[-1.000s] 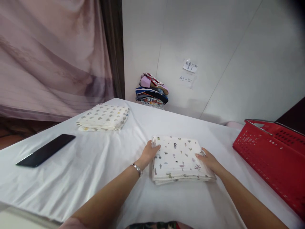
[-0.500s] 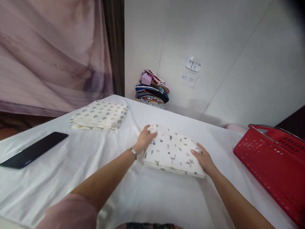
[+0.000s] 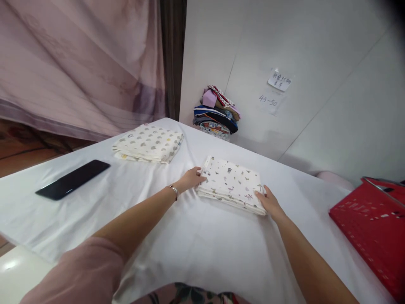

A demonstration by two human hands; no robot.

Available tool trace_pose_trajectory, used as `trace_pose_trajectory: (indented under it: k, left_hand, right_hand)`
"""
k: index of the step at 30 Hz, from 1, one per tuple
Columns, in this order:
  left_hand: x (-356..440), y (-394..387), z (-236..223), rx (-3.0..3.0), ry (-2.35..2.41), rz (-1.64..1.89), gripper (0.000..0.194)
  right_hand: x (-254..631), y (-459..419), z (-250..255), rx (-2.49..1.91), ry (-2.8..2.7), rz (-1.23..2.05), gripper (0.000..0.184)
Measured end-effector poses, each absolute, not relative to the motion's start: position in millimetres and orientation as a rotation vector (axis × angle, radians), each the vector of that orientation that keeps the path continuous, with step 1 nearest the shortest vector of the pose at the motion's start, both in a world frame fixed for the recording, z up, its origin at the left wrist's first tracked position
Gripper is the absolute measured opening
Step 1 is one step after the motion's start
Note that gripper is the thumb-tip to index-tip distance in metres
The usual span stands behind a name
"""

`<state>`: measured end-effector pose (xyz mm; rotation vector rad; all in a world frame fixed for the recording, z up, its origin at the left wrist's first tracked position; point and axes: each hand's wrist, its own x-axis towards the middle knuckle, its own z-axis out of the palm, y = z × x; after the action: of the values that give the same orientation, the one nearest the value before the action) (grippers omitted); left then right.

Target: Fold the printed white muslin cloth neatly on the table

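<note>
A white folded cloth [image 3: 232,181] with small printed plants and flamingos lies flat in several layers on the white-covered table [image 3: 202,249]. My left hand [image 3: 193,177] pinches its left edge, thumb on top and fingers curled at the side; a silvery band circles the wrist. At the opposite edge, my right hand [image 3: 270,202] grips the right corner, thumb over the top layer. The fingertips under both edges are partly hidden.
Another folded cloth [image 3: 150,143] with grey prints lies back left, behind a black phone-like slab [image 3: 74,178]. A red basket [image 3: 373,228] stands at right. Beyond the far edge rises a clothes stack [image 3: 217,114] against the wall; a pink curtain [image 3: 104,63] hangs left.
The folded cloth has shifted slightly away from me and looks squarer, its left edge straighter. My hands stay at its two sides. The view has turned a little to the left.
</note>
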<state>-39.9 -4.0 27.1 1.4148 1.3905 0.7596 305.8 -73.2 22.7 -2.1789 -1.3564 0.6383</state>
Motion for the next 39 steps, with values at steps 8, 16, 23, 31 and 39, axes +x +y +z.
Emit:
trace_pose_trajectory:
  k: [8, 16, 23, 31, 39]
  left_hand:
    - [-62.7, -45.0, 25.8, 1.248, 1.325, 0.834, 0.027]
    - [-60.2, -55.0, 32.3, 1.291, 1.378, 0.683, 0.022]
    - [-63.8, -56.8, 29.5, 1.383, 1.32, 0.69, 0.024]
    - [-69.8, -51.2, 23.6, 1.344, 1.25, 0.657, 0.026]
    - [-69.2, -47.6, 19.8, 1.29, 1.215, 0.686, 0.025]
  right_hand:
    - [276.2, -93.7, 33.4, -1.767, -1.936, -0.01, 0.037]
    - [164.8, -80.4, 58.2, -1.22, -2.178, 0.074, 0.018]
    - [110.6, -63.1, 41.8, -1.279, -2.262, 0.199, 0.014]
    - [104.8, -58.7, 28.9, -1.29, -2.187, 0.28, 0.016]
    - [103.3, -69.4, 25.7, -1.244, -2.17, 0.164, 0.017]
